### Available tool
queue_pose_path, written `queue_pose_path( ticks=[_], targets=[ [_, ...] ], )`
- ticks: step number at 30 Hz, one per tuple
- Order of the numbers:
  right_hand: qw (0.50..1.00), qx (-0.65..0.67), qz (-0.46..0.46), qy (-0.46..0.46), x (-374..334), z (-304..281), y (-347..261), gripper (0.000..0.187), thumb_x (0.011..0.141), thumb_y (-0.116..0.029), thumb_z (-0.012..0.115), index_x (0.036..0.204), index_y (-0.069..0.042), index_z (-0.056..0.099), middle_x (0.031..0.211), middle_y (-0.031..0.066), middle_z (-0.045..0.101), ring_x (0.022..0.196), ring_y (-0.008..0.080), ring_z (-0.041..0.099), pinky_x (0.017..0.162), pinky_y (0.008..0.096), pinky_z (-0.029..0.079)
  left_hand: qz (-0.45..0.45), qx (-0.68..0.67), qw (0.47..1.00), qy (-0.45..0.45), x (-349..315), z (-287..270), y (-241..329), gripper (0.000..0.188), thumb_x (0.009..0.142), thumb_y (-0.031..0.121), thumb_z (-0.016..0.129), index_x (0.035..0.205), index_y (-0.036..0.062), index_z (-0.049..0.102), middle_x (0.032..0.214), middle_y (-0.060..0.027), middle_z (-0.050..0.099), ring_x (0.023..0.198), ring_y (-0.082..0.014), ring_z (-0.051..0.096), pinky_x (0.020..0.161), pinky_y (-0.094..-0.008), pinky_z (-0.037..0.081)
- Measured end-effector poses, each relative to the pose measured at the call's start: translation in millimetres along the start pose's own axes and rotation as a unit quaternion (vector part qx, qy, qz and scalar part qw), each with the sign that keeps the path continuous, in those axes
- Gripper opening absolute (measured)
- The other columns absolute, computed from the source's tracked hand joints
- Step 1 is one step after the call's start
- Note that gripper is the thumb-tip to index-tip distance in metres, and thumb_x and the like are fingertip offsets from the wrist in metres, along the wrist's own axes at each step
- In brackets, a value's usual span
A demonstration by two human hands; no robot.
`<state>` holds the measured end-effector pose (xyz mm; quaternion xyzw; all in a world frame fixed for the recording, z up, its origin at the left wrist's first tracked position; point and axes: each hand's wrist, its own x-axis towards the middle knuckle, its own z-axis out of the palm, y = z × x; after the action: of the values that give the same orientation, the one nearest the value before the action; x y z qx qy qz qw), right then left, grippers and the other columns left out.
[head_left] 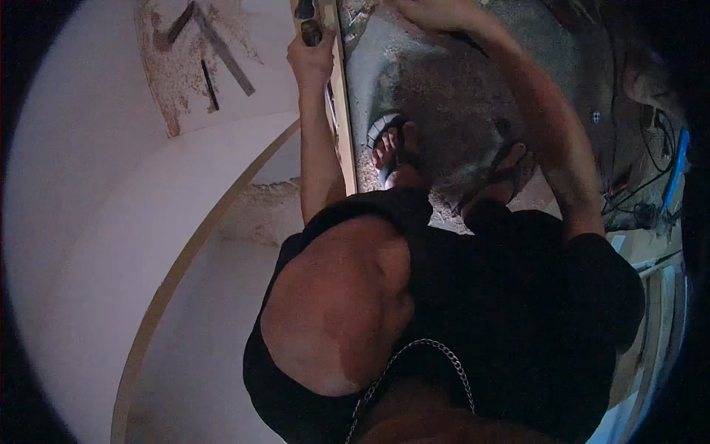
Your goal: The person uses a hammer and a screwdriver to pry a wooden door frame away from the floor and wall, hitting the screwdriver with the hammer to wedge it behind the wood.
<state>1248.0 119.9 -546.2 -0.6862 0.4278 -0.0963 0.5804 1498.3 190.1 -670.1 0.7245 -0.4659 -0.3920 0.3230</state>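
At the top, my left hand (309, 65) is closed around a tool with a rounded brown wooden knob (312, 32), beside the narrow edge of a wooden board (341, 111). What kind of tool it is does not show clearly, and its far end runs out of the picture. My right hand (435, 13) reaches to the upper edge right of the board; its fingers are partly cut off, so what they touch is hidden. Left of my left hand, an angled metal square (224, 55) and a thin dark stick (210, 86) lie among brown sawdust on a white panel (255, 26).
A large white panel with a curved brown edge (181, 263) fills the left side. Below the board, my sandalled feet (392, 144) stand on a dusty grey floor (451, 100). Tangled dark cables (643, 196) and a blue strip (676, 170) lie at the right, above pale wooden slats (654, 288).
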Motion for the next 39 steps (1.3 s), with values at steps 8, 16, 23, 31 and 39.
queue_pose_path(
  ticks=[8, 16, 23, 31, 39],
  targets=[
    [0.981, -0.044, -0.135, 0.132, 20.2, 27.9, 61.8, 0.047, 0.102, -0.021, 0.043, 0.148, -0.013, 0.038, 0.076, 0.0059, 0.057, 0.055, 0.0147, 0.049, 0.056, 0.0303, 0.047, 0.011, 0.012, 1.0, 0.005, -0.7, 4.2, 5.4, 0.034, 0.081, 0.032, 0.076, 0.073, 0.0029, 0.059, 0.059, -0.0046, 0.057, 0.05, -0.0143, 0.054, 0.048, -0.0311, 0.044],
    [0.951, 0.218, 0.063, 0.208, -27.3, 8.0, 29.6, 0.045, 0.103, -0.022, 0.044, 0.148, -0.019, 0.042, 0.064, -0.0014, 0.048, 0.046, 0.0085, 0.037, 0.043, 0.0254, 0.034, 0.003, -0.073, 0.997, 0.039, -28.6, -17.3, 31.4, 0.033, 0.083, 0.026, 0.077, 0.071, 0.005, 0.055, 0.056, 0.0011, 0.05, 0.048, -0.0073, 0.048, 0.044, -0.025, 0.038],
    [0.943, 0.229, 0.074, 0.23, -21.5, 15.8, 50.2, 0.046, 0.104, -0.023, 0.043, 0.149, -0.018, 0.039, 0.065, -0.0019, 0.048, 0.048, 0.0079, 0.039, 0.045, 0.025, 0.035, 0.069, -0.154, 0.981, 0.096, -81.5, -39.2, 44.8, 0.029, 0.087, 0.015, 0.073, 0.071, 0.0063, 0.051, 0.055, -0.0003, 0.051, 0.045, -0.006, 0.045, 0.041, -0.0232, 0.036],
    [0.908, 0.3, 0.099, 0.276, -15.4, 29.1, 75.5, 0.039, 0.104, -0.021, 0.043, 0.141, -0.009, 0.043, 0.068, -0.0012, 0.048, 0.048, 0.0084, 0.037, 0.045, 0.0257, 0.035, 0.189, -0.195, 0.944, 0.188, -156.3, -52.8, 13.4, 0.02, 0.087, -0.004, 0.063, 0.073, 0.0029, 0.051, 0.062, -0.0053, 0.056, 0.051, -0.0107, 0.049, 0.049, -0.0282, 0.043],
    [0.914, 0.265, 0.06, 0.3, -14.9, 50.0, 119.1, 0.052, 0.098, -0.023, 0.058, 0.144, -0.009, 0.039, 0.075, 0.0057, 0.06, 0.057, 0.0142, 0.056, 0.049, 0.029, 0.046, 0.06, 0.428, 0.899, 0.064, -214.3, -56.0, -4.9, 0.021, 0.092, 0.009, 0.061, 0.075, 0.0032, 0.051, 0.065, -0.0086, 0.057, 0.052, -0.0152, 0.052, 0.047, -0.0326, 0.043]
  ],
)
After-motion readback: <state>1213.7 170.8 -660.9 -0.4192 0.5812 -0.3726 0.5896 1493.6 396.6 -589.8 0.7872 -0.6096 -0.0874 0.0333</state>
